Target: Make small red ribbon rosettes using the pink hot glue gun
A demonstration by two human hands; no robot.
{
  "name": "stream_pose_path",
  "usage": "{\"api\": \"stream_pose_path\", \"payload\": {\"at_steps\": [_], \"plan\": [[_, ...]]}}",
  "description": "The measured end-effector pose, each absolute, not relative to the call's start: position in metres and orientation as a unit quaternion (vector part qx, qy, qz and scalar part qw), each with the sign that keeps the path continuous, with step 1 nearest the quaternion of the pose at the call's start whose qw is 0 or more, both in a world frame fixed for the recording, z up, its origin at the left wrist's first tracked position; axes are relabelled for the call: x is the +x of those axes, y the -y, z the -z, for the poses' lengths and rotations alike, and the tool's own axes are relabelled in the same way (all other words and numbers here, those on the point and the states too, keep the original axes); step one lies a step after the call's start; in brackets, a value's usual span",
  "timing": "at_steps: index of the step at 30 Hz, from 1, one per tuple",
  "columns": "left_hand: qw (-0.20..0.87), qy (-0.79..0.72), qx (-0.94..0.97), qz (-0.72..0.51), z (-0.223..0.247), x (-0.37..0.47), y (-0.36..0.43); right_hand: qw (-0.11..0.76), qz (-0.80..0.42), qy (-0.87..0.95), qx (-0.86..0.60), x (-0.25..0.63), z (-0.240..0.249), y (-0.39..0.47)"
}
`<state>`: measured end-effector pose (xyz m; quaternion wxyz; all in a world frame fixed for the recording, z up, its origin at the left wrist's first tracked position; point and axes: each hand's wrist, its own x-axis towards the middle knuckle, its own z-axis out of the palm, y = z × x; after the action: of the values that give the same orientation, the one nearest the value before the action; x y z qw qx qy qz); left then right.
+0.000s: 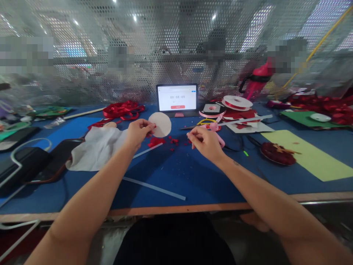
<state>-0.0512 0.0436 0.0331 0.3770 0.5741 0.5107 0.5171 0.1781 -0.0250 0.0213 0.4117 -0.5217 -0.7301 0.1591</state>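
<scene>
Pinched the pale disc near its edge in the left hand above the blue table, had the right hand curled, couldn't tell whether around anything, and perhaps risked a tilt or slip through so one-sided a hold.

Disc: off-white, as I see it
Worktop: blue
Ribbon pile: red
Spool: black, white-patterned
Sheet: pale yellow
</scene>
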Motion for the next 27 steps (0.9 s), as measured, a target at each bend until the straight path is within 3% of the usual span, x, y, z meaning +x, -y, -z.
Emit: {"api": "stream_pose_path", "payload": {"at_steps": [6,14,18,21,24,27], "plan": [[0.368,-0.564,0.505,-0.54,-0.015,-0.062,-0.063,0.179,-0.146,0.824,-0.518,0.196,-0.034,0.023],[0.308,-0.549,0.555,-0.543,-0.019,-0.058,-0.057,0.078,-0.13,0.847,-0.51,0.206,-0.045,0.021],[0.334,-0.483,0.637,-0.5,-0.029,-0.047,-0.042,0.046,-0.198,0.853,-0.48,0.216,-0.046,0.02],[0.47,-0.357,0.706,-0.391,-0.037,-0.028,-0.013,0.01,-0.266,0.844,-0.465,0.227,-0.046,0.019],[0.613,-0.226,0.731,-0.199,-0.04,-0.008,0.021,-0.007,-0.314,0.83,-0.461,0.237,-0.05,0.02],[0.653,-0.18,0.734,-0.05,-0.034,0.002,0.038,0.009,-0.349,0.815,-0.462,0.244,-0.058,0.022]]}}
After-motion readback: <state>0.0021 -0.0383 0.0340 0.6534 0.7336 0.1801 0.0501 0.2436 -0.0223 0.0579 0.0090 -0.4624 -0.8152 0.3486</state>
